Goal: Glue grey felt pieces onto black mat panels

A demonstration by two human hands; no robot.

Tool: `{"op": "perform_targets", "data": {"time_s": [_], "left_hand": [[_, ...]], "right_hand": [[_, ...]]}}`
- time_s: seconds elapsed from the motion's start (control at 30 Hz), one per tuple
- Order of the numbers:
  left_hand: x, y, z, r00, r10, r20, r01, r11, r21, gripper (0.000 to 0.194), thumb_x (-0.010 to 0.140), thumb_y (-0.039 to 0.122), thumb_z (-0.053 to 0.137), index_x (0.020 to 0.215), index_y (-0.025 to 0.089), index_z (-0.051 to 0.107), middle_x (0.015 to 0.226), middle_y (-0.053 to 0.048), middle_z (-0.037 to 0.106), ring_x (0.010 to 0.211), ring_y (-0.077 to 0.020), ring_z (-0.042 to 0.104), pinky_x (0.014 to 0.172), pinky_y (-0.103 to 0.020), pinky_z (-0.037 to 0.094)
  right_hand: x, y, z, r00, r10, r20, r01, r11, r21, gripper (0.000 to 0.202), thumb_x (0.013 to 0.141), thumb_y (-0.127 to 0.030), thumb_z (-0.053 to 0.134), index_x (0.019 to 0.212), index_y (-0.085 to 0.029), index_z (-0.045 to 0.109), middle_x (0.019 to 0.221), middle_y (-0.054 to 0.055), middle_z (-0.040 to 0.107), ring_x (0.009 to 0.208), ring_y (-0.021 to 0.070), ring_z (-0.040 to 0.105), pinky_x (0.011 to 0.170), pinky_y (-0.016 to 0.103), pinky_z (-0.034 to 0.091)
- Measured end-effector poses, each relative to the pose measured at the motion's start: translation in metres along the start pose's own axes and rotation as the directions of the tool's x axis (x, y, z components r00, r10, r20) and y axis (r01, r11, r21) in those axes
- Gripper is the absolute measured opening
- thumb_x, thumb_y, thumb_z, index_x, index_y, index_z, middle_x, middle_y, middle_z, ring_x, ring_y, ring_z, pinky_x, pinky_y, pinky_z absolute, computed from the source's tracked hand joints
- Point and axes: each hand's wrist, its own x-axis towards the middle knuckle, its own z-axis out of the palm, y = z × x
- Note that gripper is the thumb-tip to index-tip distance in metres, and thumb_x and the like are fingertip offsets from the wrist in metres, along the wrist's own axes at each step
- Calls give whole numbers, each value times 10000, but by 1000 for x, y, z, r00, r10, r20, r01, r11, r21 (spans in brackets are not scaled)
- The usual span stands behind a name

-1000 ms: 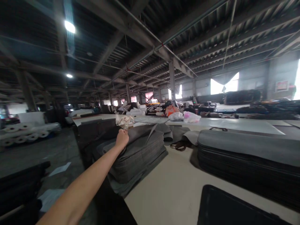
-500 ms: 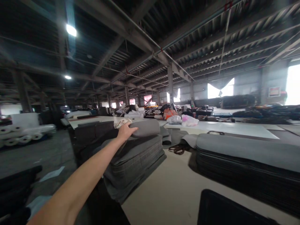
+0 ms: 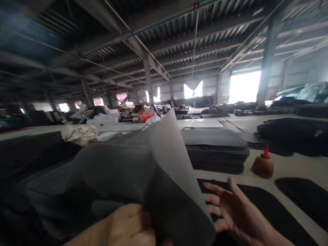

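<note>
My left hand grips a large grey fabric sheet at the bottom of the view, close to the camera. The sheet curls up and folds over, its pale underside rising to a point in the middle. My right hand hovers open beside the sheet's lower right edge, fingers spread, over a black flat piece lying on the beige table.
A stack of dark grey sheets sits behind on the table. A small brown bottle with a red cap stands to the right. Another black piece lies at far right. A person in orange works far back.
My left hand pulled the grey sheet off the far stack and drew it close to me. The view swung right, and my right hand came into sight.
</note>
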Motion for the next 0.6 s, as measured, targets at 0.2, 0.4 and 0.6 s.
{"op": "perform_targets", "data": {"time_s": [0.2,0.4,0.6], "left_hand": [[-14,28,17,988,74,138,-57,990,-127,163,876,50,598,945,187,650,553,56,470,437,-131,443,390,-306,315],[-39,51,28,958,41,283,9,985,-174,122,867,63,640,919,173,644,583,44,510,470,-128,471,405,-313,321],[-73,65,55,938,-31,346,129,956,-263,43,943,189,601,978,182,624,621,28,536,506,-147,491,455,-304,336]], "right_hand": [[-12,6,4,997,26,-77,-22,999,48,583,704,-729,775,960,-205,748,979,102,765,1001,275,706,961,357,552],[-20,22,-16,976,-75,-202,37,982,-184,679,705,-671,798,1235,-268,672,1090,86,741,1051,304,678,928,436,544],[-3,22,-20,957,-91,-276,-41,897,-440,490,785,-368,795,1238,-249,651,1026,37,715,816,181,665,759,301,548]]}}
